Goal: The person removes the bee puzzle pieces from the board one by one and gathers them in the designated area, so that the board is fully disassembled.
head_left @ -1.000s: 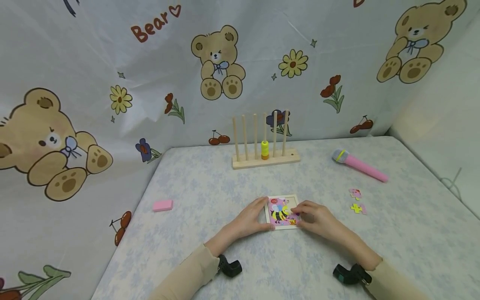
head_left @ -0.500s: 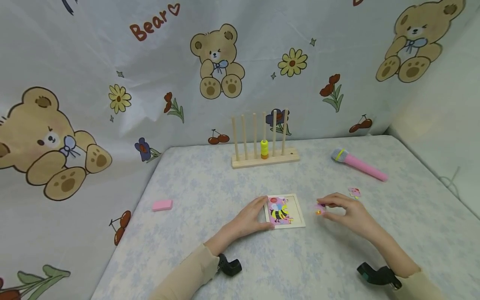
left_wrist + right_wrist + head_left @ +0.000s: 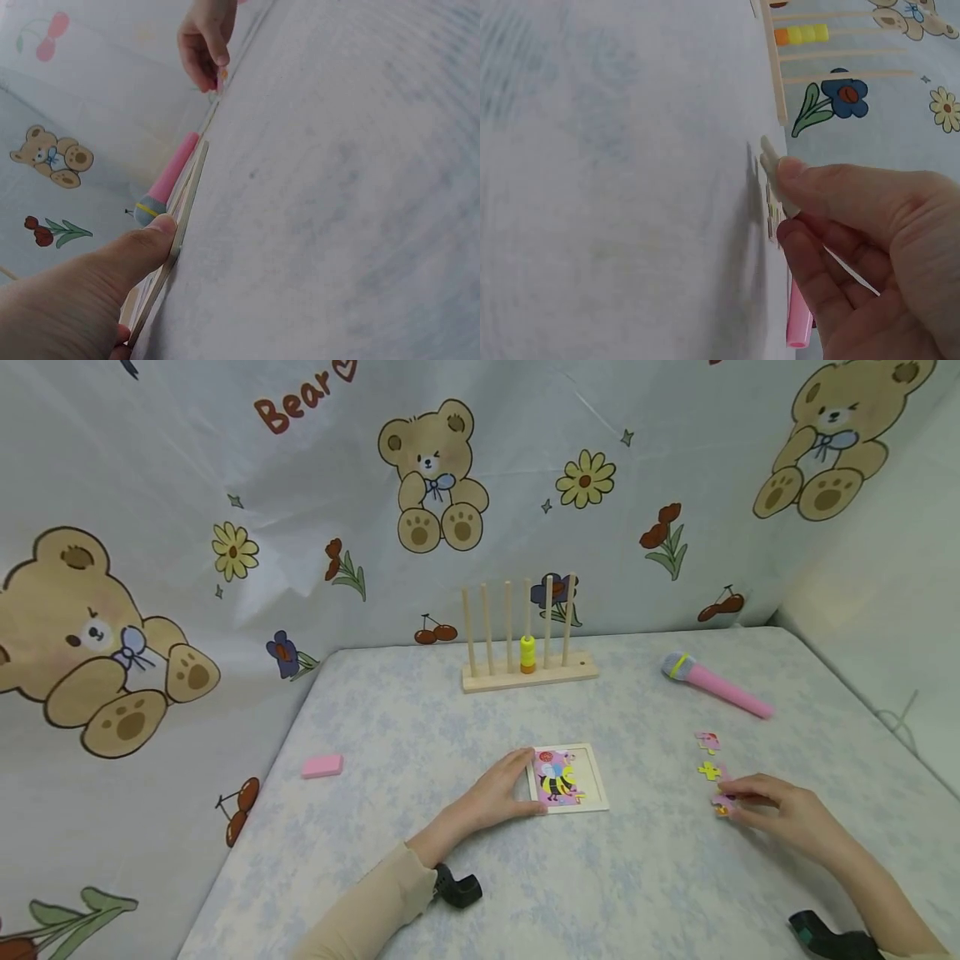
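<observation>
My left hand (image 3: 487, 802) grips a small wooden puzzle tray (image 3: 595, 781) at its left edge, thumb on the near corner and fingers at the far one. A bee picture (image 3: 557, 781) fills the tray's left part; bare wood shows on the right. Well to the right, my right hand (image 3: 791, 817) pinches a pink jigsaw piece (image 3: 722, 806) between thumb and fingers. In the right wrist view that jigsaw piece (image 3: 775, 176) is seen tilted, close over the table. Just beyond lie a yellow-and-pink jigsaw piece (image 3: 708, 771) and a pink-and-red one (image 3: 707, 742).
At the back stands a wooden peg rack (image 3: 529, 678) with yellow and orange beads on one peg. A pink toy microphone (image 3: 716, 683) lies at the back right, a pink block (image 3: 322, 766) at the left. A bear-print cloth (image 3: 300, 485) hangs behind the table.
My right hand has lifted the pink jigsaw piece out of the tray's right side and carried it right, beside the loose pieces. The left hand keeps its grip on the tray.
</observation>
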Demonstrator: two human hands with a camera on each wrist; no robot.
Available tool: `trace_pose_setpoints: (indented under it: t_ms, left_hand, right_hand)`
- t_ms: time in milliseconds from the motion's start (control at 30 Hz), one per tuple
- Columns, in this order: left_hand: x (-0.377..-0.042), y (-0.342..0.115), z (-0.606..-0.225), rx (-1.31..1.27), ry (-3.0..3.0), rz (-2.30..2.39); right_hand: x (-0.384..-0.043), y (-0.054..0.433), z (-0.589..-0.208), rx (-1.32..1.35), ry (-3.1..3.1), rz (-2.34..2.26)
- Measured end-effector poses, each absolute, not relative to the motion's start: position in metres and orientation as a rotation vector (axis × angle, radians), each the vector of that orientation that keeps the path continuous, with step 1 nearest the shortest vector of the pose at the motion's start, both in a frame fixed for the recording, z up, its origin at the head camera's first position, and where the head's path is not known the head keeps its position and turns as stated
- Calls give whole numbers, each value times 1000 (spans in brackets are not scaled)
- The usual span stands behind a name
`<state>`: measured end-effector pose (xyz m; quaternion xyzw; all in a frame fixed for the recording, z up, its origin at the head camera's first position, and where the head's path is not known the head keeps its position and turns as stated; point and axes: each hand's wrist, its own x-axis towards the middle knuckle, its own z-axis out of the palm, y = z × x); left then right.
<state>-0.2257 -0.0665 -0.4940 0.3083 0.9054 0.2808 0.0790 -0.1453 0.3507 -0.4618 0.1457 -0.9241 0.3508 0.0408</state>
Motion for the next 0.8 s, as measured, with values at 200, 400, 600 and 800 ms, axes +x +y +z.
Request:
trace_pose_setpoints:
  t_ms: [200,400,600,800]
  left_hand:
    - [-226,-66,-496,928,2706,840]
    - [-226,-67,-493,937,2721,834]
    - [-226,-65,-493,952,2722,832]
    - [-226,-66,-496,951,2728,827]
  right_hand:
    - [-147,354,-468,451,-2868,875]
    - [-152,352,-443,372,-2947,977]
    - [-175,327,-401,457,-2798,1160]
    - [-204,260,-403,600,-2698,1271]
